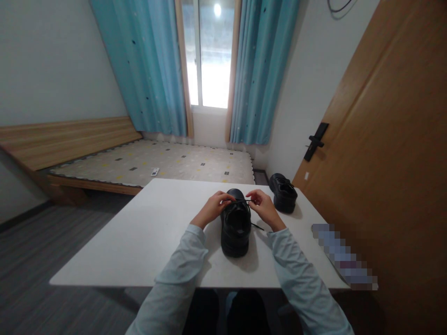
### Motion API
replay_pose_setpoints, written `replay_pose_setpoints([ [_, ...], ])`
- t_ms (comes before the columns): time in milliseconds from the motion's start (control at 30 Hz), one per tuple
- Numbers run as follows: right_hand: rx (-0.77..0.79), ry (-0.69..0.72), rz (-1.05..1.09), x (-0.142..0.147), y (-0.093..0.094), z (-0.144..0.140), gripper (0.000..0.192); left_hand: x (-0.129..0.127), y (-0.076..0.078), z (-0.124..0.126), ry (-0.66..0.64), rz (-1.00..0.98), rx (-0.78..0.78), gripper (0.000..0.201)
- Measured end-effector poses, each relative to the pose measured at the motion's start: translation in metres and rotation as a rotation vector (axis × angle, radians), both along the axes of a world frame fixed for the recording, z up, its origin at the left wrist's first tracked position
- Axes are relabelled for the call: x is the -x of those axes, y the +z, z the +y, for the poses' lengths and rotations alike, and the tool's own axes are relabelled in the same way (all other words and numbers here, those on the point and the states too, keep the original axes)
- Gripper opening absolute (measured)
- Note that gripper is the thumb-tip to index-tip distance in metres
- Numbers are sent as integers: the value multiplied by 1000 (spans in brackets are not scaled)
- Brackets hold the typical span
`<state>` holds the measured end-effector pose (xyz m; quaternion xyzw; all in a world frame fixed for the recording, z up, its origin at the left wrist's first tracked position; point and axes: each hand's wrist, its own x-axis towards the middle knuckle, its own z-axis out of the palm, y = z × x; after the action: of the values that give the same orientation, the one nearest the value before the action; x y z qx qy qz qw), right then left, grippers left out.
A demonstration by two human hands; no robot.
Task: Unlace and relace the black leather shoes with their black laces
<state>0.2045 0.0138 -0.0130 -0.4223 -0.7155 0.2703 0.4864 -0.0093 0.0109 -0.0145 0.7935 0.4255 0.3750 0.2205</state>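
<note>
A black lace-up shoe (235, 237) stands upright on the white table, its toe pointing away from me and its heel toward me. On its left side, my left hand (215, 207) pinches a black shoelace near the front of the lacing. My right hand (262, 207) is on the other side, fingers closed on the lace, which stretches between both hands across the shoe. One loose lace end (257, 226) trails onto the table to the right of the shoe. Farther back on the right sits a second black shoe (283, 193), touched by neither hand.
The white table (139, 242) spreads under the shoes. A blurred-out flat item (344, 258) lies at its right edge. Beyond are a bed (181, 163) with a white remote-like object (155, 171) on it, blue curtains (153, 70) and a wooden door (380, 139) on the right.
</note>
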Motion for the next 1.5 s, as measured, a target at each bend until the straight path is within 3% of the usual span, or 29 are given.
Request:
replay_pose_setpoints([
  [467,-144,-126,-190,-2,-6,2,25,1,-4,3,-13,-2,12,21],
  [567,-118,-224,-214,-2,-11,5,20,2,-3,2,-15,-3,10,21],
  [667,51,-289,-162,-6,-16,9,6,2,-2,2,-18,3,9,21],
  [800,391,-93,131,-14,-17,11,16,2,-1,1,-16,-1,11,21],
  [1000,603,190,531,-19,-4,4,28,2,-3,2,-21,-14,4,20],
  [1100,617,260,615,-15,0,1,30,2,-3,3,-17,-19,5,20],
  [1300,579,195,655,-13,3,-1,36,1,-4,3,-18,-41,19,20],
  [1500,445,143,597,-14,9,-4,26,2,-5,4,-28,-43,28,21],
])
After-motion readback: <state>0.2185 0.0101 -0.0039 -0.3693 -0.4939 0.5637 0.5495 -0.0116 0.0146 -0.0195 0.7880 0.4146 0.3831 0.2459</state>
